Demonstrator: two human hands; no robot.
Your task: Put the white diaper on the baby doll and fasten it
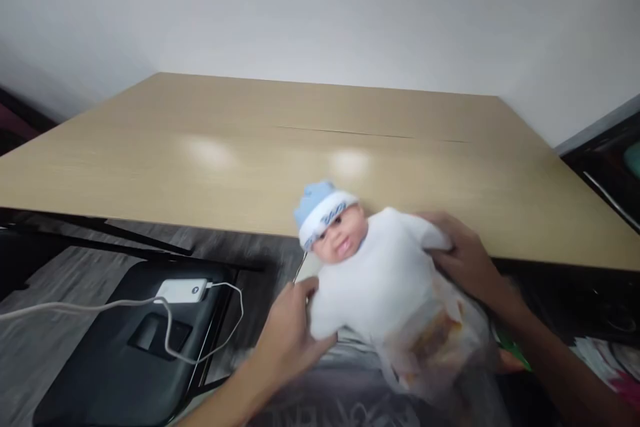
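Note:
A baby doll (pixel 385 267) in a white top and a light blue knit hat (pixel 320 210) is held tilted above my lap, at the front edge of the table. My left hand (pixel 295 323) grips one of its white sleeves, thumb below and fingers on top. On the other side my right hand (pixel 463 253) is closed on the other sleeve. The doll's lower part is blurred, and a clear plastic bag (pixel 440 347) with an orange-brown print seems to cover it or lie against it.
A wide wood-coloured table (pixel 240 160) stands against a pale wall. To the left is a black folding chair (pixel 115 360) with a white power bank (pixel 181 290) and a white cable (pixel 170 327) on it. Papers (pixel 600 360) and a dark object lie at the right.

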